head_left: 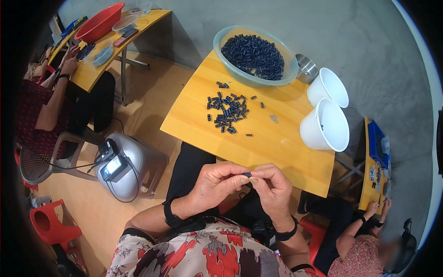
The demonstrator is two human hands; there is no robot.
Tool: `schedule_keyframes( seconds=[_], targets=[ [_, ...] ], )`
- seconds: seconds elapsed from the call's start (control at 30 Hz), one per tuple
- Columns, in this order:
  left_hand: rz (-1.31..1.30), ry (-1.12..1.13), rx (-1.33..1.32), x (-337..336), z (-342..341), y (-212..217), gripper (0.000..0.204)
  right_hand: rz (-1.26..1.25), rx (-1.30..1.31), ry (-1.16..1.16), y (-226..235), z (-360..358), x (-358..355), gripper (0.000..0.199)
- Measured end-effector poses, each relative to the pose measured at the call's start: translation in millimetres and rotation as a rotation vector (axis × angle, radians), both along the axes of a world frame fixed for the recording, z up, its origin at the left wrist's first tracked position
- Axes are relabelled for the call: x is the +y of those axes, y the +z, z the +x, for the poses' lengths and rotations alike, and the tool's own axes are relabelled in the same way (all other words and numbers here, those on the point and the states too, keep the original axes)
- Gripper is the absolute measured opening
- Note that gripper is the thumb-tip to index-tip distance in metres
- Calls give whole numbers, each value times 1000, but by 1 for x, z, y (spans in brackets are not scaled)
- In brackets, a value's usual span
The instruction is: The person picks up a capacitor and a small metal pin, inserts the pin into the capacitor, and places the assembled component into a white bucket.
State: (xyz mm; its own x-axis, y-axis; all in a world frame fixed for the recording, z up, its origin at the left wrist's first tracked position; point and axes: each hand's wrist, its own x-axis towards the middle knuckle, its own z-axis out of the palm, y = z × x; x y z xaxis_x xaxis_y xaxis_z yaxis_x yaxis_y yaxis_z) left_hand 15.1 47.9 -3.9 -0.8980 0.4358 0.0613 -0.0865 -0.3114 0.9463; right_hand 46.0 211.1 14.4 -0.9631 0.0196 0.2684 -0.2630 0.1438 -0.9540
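Head view, looking down: left hand (214,183) and right hand (272,184) met fingertip to fingertip, both pinched narrow on one small dark piece (247,175). Piece lay between the two thumbs and forefingers, long axis running left to right, neither hand clearly nearer. Ahead of the hands, on the yellow wooden table (286,152), sat a loose pile of dark pieces (226,111); farther off, a clear bowl (221,44) full of the same. Forward and right of the right hand, two white buckets (325,124) and a small metal cup (307,68). Left of the left hand, a grey stool (143,161) on a wooden floor. Other people worked at neighbouring tables.
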Motion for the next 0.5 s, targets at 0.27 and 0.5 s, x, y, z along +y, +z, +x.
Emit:
schedule_keyframes(
  seconds=[0.27,0.5],
  targets=[
    [-10,20,87,-1,-4,5,14,-51,-100,-14,7,4,-2,7],
    [-142,120,265,-1,-4,-3,15,-78,-174,-52,5,6,-6,8]
  ],
)
